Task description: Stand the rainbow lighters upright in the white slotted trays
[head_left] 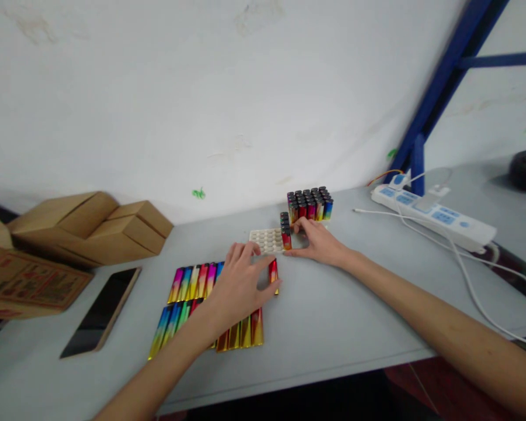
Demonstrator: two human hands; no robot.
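Two rows of rainbow-coloured lighters (pixel 193 282) lie flat on the grey table (pixel 333 316). My left hand (pixel 236 286) rests over them, its thumb and fingers closed on one red lighter (pixel 273 273) at the right end of the upper row. A white tray with round holes (pixel 266 240) lies behind it. My right hand (pixel 318 241) pinches an upright lighter (pixel 286 234) standing in the tray's right side. A block of upright lighters (pixel 310 204) stands just beyond my right hand.
Folded cardboard boxes (pixel 87 225) and a printed carton (pixel 26 283) sit at the left. A dark phone (pixel 101 311) lies near them. A white power strip (pixel 433 215) with cables and a blue frame (pixel 438 88) are at the right. A white wall runs behind.
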